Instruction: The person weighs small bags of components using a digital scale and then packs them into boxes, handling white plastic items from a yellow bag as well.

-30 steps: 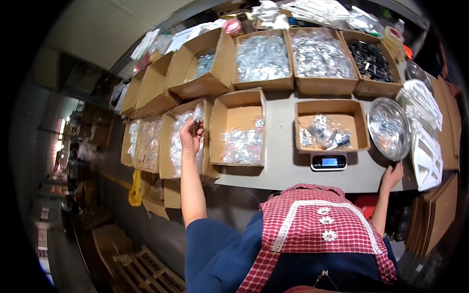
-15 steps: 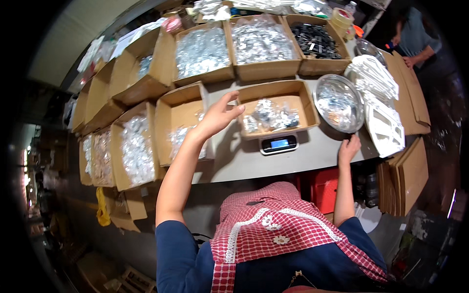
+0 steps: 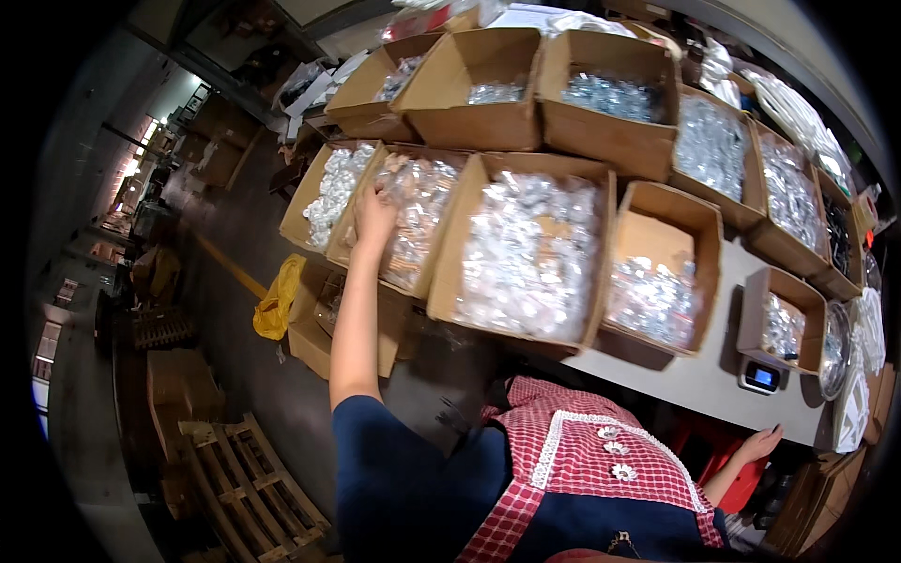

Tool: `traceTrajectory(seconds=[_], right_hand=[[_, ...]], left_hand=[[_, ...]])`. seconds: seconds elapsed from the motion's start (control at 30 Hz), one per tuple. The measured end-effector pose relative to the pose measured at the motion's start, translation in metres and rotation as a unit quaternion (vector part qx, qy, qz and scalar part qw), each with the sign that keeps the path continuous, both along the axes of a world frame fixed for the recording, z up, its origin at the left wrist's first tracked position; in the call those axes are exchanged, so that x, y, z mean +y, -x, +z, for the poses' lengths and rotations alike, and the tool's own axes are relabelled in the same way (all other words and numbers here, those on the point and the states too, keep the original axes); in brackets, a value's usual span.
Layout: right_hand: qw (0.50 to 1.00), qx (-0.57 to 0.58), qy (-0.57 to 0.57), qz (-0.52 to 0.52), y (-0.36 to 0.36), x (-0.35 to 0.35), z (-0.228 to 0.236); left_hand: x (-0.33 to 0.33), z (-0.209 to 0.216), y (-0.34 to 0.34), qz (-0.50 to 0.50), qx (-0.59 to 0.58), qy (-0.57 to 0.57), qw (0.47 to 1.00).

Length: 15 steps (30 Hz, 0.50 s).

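My left hand (image 3: 374,218) reaches into a cardboard box of brownish parts in clear plastic packets (image 3: 419,220). Its fingers bend down among the packets and are partly hidden, so their grip does not show. At the table's front edge on the right, my right hand (image 3: 758,443) rests with its fingers stretched out and nothing in it. Near that hand is a small scale with a lit display (image 3: 758,377). A shallow cardboard box (image 3: 751,314) with several clear packets sits on the scale.
Boxes of white packets (image 3: 340,192) and of clear packets (image 3: 530,253) flank the brownish ones. Taller cardboard boxes (image 3: 469,117) line the back. A metal bowl (image 3: 834,347) stands far right. A yellow bag (image 3: 280,298) hangs below, and a wooden pallet (image 3: 251,488) lies on the floor.
My view has swung left. My left hand has gone from beside the box on the scale to the brownish packets. My right hand has left the bowl's rim for the table edge.
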State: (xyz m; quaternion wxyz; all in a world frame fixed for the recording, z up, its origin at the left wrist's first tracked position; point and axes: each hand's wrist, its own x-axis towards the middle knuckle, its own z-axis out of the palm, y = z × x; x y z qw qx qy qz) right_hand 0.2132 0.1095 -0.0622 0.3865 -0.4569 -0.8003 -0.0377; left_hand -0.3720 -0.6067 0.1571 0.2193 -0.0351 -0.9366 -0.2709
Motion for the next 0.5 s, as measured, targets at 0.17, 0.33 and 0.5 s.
traceTrajectory(seconds=[0.17, 0.33, 0.5], right_hand=[[0.71, 0.386, 0.574, -0.129, 0.048, -0.154, -0.038], [0.749, 0.199, 0.625, 0.095, 0.112, -0.291, -0.024], [0.728, 0.091, 0.675, 0.077, 0.123, -0.323, -0.031]], left_hand=[[-0.026, -0.007, 0.037, -0.116, -0.128, 0.005, 0.985], [-0.078, 0.026, 0.05, -0.171, -0.328, -0.477, 0.797], [-0.147, 0.015, 0.088, -0.164, -0.319, -0.66, 0.66]])
